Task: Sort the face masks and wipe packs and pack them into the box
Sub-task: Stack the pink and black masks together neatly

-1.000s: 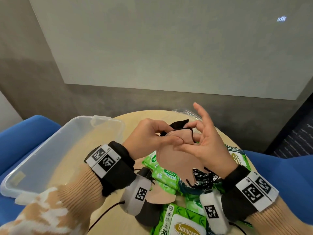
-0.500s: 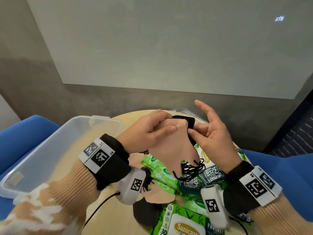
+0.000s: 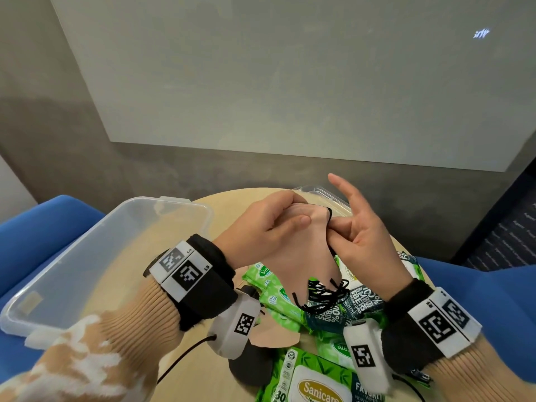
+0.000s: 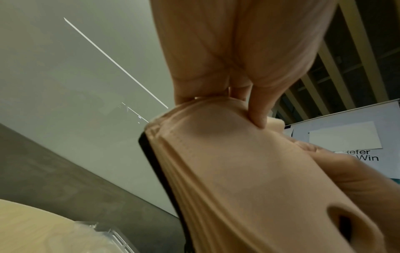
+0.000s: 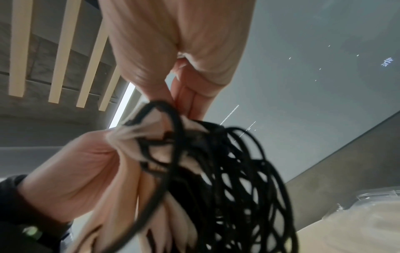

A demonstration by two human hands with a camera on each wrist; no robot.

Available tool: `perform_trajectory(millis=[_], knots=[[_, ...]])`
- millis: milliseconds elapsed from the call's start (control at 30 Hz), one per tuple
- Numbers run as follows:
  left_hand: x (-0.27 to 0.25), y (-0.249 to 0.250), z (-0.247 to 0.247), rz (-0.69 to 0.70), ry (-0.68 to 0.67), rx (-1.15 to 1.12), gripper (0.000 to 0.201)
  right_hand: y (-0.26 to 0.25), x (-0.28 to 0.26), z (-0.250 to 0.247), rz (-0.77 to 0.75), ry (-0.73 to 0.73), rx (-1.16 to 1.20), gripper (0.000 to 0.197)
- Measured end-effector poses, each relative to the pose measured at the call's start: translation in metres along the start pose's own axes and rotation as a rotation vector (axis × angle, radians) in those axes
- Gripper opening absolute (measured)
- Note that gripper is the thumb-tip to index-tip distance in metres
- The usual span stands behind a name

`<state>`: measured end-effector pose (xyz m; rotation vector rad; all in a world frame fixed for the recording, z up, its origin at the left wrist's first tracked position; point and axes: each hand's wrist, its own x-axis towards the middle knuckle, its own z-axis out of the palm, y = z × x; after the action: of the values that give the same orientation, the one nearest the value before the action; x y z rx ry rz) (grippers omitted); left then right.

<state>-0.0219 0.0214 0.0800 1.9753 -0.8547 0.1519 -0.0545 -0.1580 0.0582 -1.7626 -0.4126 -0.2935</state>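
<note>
Box (image 3: 95,250) sits on table (image 3: 121,274) at 9 o'clock of the hands. Mask stack (image 3: 301,250) held above wipe packs (image 3: 313,381), which lie at 6 o'clock. Lid (image 3: 324,195) at 12, behind.

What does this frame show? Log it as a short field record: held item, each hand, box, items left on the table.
held item: stack of beige face masks, black ear loops dangling
left hand: grips the stack's top
right hand: pinches the stack's edge, index finger raised
box: clear plastic, lid off, nothing visible inside
on table: green wipe packs, one beige mask, one black mask
</note>
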Motion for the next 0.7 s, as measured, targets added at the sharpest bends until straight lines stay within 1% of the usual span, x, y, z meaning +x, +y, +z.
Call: perform_trajectory(millis=[133, 233, 300, 333, 367, 400, 500, 533, 600, 667, 700], knots=[[-0.002, -0.003, 0.003, 0.007, 0.063, -0.034, 0.025, -0.001, -0.002, 0.002, 0.031, -0.006, 0.041, 0.067], [-0.003, -0.006, 0.004, -0.037, 0.139, -0.127, 0.028, -0.004, -0.007, 0.003, 0.083, -0.084, 0.130, 0.069], [-0.004, -0.008, 0.008, -0.054, 0.173, -0.142, 0.031, -0.005, -0.008, 0.007, 0.101, -0.143, 0.056, 0.078], [-0.005, -0.009, 0.009, -0.061, 0.167, -0.117, 0.032, -0.003, -0.008, 0.010, 0.114, -0.156, 0.000, 0.083], [-0.005, -0.009, 0.010, -0.075, 0.137, -0.090, 0.032, -0.002, -0.007, 0.013, 0.125, -0.158, -0.036, 0.086], [-0.006, -0.009, 0.009, -0.101, 0.078, -0.074, 0.034, 0.000, -0.007, 0.015, 0.132, -0.154, -0.049, 0.088], [-0.010, -0.012, -0.003, -0.210, -0.204, -0.109, 0.053, 0.005, -0.006, 0.013, 0.149, -0.086, -0.006, 0.084], [-0.012, -0.012, -0.006, -0.240, -0.276, -0.136, 0.059, 0.006, -0.006, 0.012, 0.147, -0.055, 0.000, 0.081], [-0.016, -0.008, -0.008, -0.291, -0.348, -0.162, 0.075, 0.008, -0.007, 0.014, 0.137, -0.020, -0.023, 0.076], [-0.017, -0.007, -0.009, -0.321, -0.375, -0.131, 0.093, 0.011, -0.007, 0.017, 0.146, -0.021, -0.035, 0.075], [-0.017, -0.009, -0.011, -0.332, -0.371, -0.106, 0.098, 0.012, -0.007, 0.017, 0.154, -0.021, -0.029, 0.075]])
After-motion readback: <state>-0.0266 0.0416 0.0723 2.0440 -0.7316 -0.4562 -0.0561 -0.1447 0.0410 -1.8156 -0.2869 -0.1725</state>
